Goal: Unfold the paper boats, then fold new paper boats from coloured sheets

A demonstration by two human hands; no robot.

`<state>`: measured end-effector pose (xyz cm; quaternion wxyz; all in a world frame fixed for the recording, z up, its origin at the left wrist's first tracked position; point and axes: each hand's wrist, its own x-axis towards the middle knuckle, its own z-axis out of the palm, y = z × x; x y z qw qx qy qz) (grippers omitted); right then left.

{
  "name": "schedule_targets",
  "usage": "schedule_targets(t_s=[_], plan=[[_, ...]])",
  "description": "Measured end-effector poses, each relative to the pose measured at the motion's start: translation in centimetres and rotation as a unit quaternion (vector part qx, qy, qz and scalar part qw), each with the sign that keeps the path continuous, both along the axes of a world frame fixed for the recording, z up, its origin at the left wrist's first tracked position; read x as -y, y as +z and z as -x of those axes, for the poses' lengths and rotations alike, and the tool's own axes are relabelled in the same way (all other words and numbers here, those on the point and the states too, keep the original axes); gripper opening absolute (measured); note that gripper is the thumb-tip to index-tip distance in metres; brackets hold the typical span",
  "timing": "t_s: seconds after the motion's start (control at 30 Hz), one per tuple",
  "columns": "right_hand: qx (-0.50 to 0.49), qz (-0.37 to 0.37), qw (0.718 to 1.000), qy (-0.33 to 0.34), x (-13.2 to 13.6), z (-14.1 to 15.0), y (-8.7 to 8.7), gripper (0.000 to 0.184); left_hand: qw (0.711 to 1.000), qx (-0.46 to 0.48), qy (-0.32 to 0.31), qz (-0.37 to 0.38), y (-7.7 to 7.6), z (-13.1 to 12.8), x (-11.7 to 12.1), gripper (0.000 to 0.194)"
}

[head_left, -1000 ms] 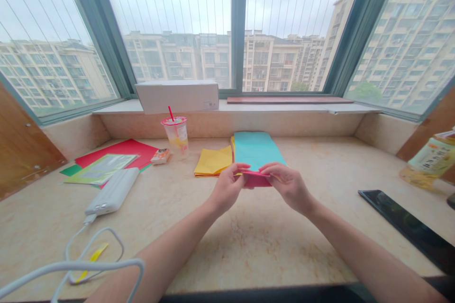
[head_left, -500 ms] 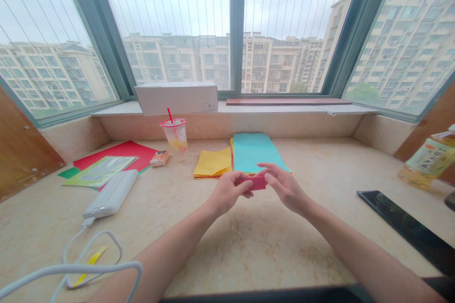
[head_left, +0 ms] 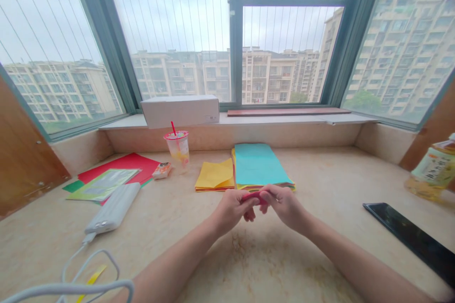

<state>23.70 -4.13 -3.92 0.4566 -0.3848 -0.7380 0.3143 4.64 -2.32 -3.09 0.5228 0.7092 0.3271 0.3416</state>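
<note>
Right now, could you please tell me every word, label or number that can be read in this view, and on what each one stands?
Bottle: characters on its label, too blurred to read.
White box: small label at the lower right, too small to read.
Leaflet: printing too blurred to read.
Small packet: printing too small to read.
Nothing here can be read for certain.

A home: a green-framed apartment bay window at twelve o'clock looks onto residential tower blocks, above a beige marble worktop.
</note>
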Motion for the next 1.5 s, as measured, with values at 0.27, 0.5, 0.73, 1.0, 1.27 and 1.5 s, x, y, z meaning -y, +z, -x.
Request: schedule_targets(t_s=[0.27,0.5,0.73,1.0,1.27,1.5], plan=[[-0.019,-0.010,0.999,0.024,-0.2,0.1,-0.5,0.033,0.998,-0.034,-0.043,-0.015,0.3,0.3,0.2,0.048],[-0.040,0.004,0.999,0.028,-0.2,0.4,-0.2,0.036,0.999,0.022,-0.030,-0.002,-0.6,0.4,-0.4,0.053],[-0.074,0.001,0.997,0.023,-0.2,0.4,-0.2,0.031,0.998,0.053,0.012,-0.013,-1.0,0.0,-0.2,0.059],[-0.099,0.040,0.994,0.019,0.0,1.2,-0.3,0.034,0.997,0.055,0.042,-0.033,-1.2,-0.2,-0.2,0.054],[-0.074,0.042,0.996,0.030,0.7,2.1,-0.2,0.042,0.993,0.008,0.071,-0.096,-0.8,-0.1,-0.1,0.053],[0.039,-0.064,0.997,-0.035,0.0,0.8,-0.4,0.031,0.991,0.018,0.113,-0.072,-1.1,0.0,-0.7,0.056]])
